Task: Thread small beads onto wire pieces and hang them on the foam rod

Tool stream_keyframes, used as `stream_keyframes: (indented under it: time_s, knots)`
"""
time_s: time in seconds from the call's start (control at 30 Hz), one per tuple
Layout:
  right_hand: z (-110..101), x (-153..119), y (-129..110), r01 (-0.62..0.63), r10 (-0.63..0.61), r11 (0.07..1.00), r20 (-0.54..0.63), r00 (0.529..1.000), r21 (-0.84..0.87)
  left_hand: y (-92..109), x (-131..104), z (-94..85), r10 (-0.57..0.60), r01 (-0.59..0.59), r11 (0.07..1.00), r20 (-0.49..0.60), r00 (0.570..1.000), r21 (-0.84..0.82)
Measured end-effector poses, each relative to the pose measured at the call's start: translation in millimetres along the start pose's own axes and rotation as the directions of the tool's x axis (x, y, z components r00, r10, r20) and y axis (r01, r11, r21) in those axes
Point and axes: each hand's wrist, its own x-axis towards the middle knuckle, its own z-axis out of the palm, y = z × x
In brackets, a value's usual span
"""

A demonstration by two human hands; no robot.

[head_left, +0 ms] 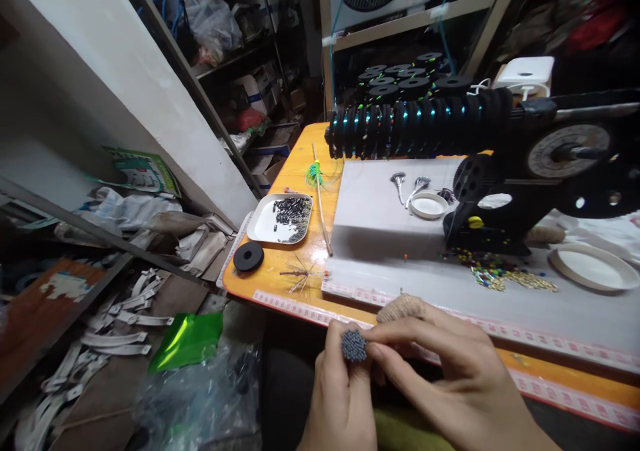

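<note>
My left hand (345, 388) is closed around a tight bundle of thin pieces with small grey bead-like tips (355, 346), which face up toward me. Thumb and forefinger of my right hand (440, 364) are pinched together at the right edge of that bundle; whatever lies between them is too small to make out. Tan cloth-like wrapping (401, 308) shows on a finger of the right hand. Two fanned bundles with dark tips and pale stems, one of them here (399, 183), lie farther back beside a small white dish (429, 205).
A black machine (540, 164) carrying a row of spools stands at the right. On the yellow table (295, 171) are a white tray (260, 219) of dark small parts, a black ring (249, 256), a thin stick (323, 218), loose colored beads (493, 274) and a round dish (595, 266).
</note>
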Motion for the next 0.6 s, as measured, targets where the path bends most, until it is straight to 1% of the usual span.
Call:
stream_keyframes:
  time_s: [0.1,0.17,0.23,0.33,0.43,0.5,0.6]
  knots:
    - [0,0,-2,-0.009,0.009,1.0,0.01,1.0,0.005,0,-4,5.6,0.015,-0.015,1.0,-0.006,1.0,-0.021]
    - [0,-2,-1,-0.015,0.015,1.0,0.012,1.0,0.026,2,-5,11.1,0.02,-0.019,0.996,0.013,1.0,-0.092]
    - [0,-4,0,-0.004,0.004,1.0,0.019,1.0,0.028,6,-5,14.4,0.054,-0.047,0.982,0.036,0.998,-0.182]
    - [-2,-8,2,-0.012,0.012,1.0,0.01,1.0,-0.009,11,-2,13.0,0.108,-0.083,0.958,0.078,0.991,-0.273]
    - [-5,-11,4,-0.02,0.02,1.0,0.021,1.0,-0.011,12,0,7.8,0.126,-0.087,0.958,0.132,0.983,-0.273]
    - [-7,-13,4,0.007,-0.006,1.0,0.046,0.999,-0.015,11,1,4.9,0.129,-0.085,0.962,0.157,0.979,-0.26]
    - [-8,-15,4,0.04,-0.038,0.998,0.049,0.998,-0.045,9,1,2.4,0.127,-0.078,0.965,0.186,0.974,-0.249]
